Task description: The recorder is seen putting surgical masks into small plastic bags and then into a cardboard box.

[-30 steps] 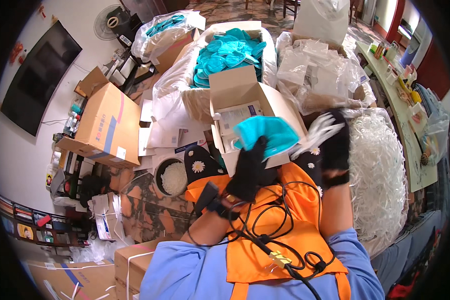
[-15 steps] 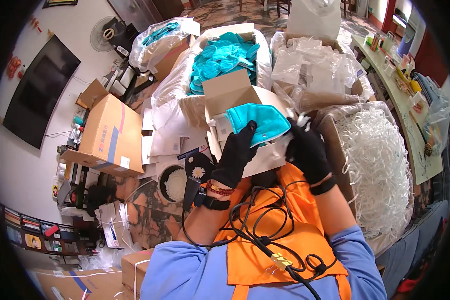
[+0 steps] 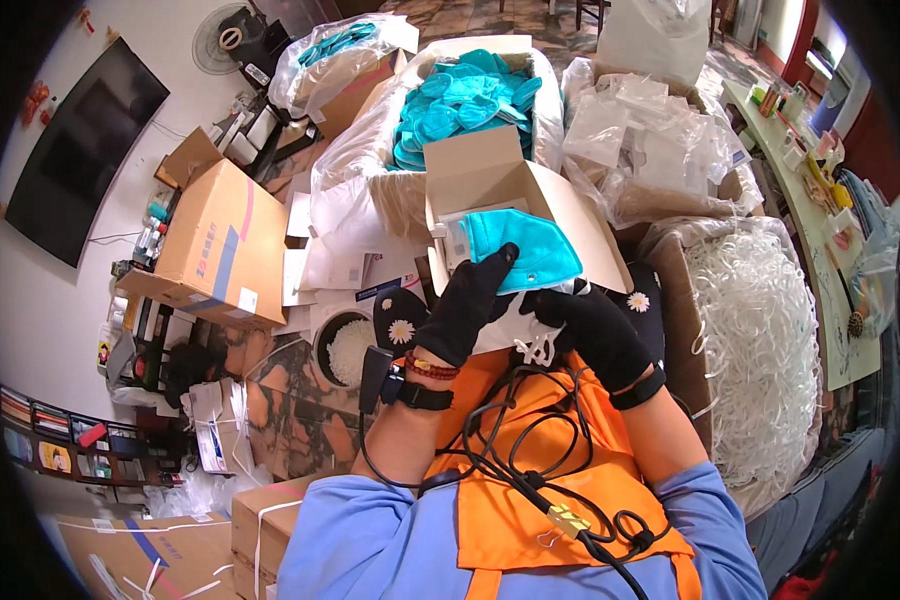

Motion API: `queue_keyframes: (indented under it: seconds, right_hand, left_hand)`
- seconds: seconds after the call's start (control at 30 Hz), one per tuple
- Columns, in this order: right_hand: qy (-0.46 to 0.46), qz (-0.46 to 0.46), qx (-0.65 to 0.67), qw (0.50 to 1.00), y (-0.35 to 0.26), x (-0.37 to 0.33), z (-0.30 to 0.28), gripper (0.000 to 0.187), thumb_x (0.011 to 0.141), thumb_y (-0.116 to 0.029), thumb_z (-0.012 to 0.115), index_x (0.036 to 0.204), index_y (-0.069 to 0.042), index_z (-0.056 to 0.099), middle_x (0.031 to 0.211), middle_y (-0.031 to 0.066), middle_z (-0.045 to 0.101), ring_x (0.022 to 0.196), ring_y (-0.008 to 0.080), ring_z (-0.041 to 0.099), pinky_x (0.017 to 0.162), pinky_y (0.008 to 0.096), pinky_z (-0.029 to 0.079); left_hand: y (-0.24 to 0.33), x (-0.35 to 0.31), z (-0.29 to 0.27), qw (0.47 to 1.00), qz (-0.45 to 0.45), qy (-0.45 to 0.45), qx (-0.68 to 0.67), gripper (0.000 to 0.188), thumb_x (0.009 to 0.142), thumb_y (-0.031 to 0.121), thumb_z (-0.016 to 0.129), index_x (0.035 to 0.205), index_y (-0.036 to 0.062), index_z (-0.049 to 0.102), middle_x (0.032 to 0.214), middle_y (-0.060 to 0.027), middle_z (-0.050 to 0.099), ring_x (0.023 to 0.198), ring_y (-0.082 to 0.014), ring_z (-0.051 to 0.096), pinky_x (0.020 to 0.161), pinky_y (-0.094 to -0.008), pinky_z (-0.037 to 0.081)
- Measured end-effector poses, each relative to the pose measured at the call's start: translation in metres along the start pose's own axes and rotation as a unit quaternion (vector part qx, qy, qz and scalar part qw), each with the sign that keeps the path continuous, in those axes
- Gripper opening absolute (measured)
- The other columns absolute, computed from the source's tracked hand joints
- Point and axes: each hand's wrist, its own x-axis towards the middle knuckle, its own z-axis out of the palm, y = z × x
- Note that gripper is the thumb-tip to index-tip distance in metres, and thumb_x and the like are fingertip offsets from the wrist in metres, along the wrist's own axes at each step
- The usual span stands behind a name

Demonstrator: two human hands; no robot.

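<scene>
A folded teal face mask is pinched between the thumb and fingers of my black-gloved left hand. At the lower right edge of the mask is my right hand, also gloved in black, its fingers closed on white elastic cord. Looped ends of that cord dangle beside its fingertips. Just beyond my hands stands a small open cardboard box with its flaps raised. Flat pale items lie inside it, partly hidden by the mask.
Ahead, a lined carton holds a pile of teal masks. Clear plastic bags fill a carton to its right. A box of tangled white elastic cords stands at my right. Black cables lie over my orange apron. A brown carton is at left.
My right hand has come down and inward to the mask's lower edge, bringing the white cord with it. The left hand still holds the mask. The whole view has shifted slightly.
</scene>
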Motion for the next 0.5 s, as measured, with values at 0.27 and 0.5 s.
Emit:
queue_keyframes:
  seconds: [0.27, 0.5]
  right_hand:
    - [0.241, -0.118, -0.045, 0.962, -0.043, -0.013, 0.015, 0.011, 0.091, -0.015, 0.061, 0.097, -0.005, 0.062, 0.088, -0.0009, 0.061, 0.077, 0.0082, 0.056, 0.070, 0.0267, 0.048]
    - [0.182, -0.259, 0.129, 0.940, -0.076, -0.017, -0.108, 0.019, 0.093, -0.013, 0.059, 0.109, -0.003, 0.063, 0.093, 0.0023, 0.065, 0.084, 0.0100, 0.061, 0.079, 0.0261, 0.049]
  left_hand:
    - [-0.044, -0.014, 0.010, 0.992, -0.044, -0.113, -0.036, 0.053, 0.083, -0.001, 0.066, 0.133, 0.0037, 0.050, 0.118, -0.0123, 0.062, 0.103, -0.0223, 0.061, 0.084, -0.0333, 0.051]
    - [-0.072, 0.026, -0.011, 0.995, 0.018, -0.088, 0.035, 0.059, 0.083, -0.004, 0.063, 0.138, 0.0069, 0.046, 0.121, -0.0098, 0.061, 0.107, -0.0212, 0.059, 0.090, -0.0327, 0.049]
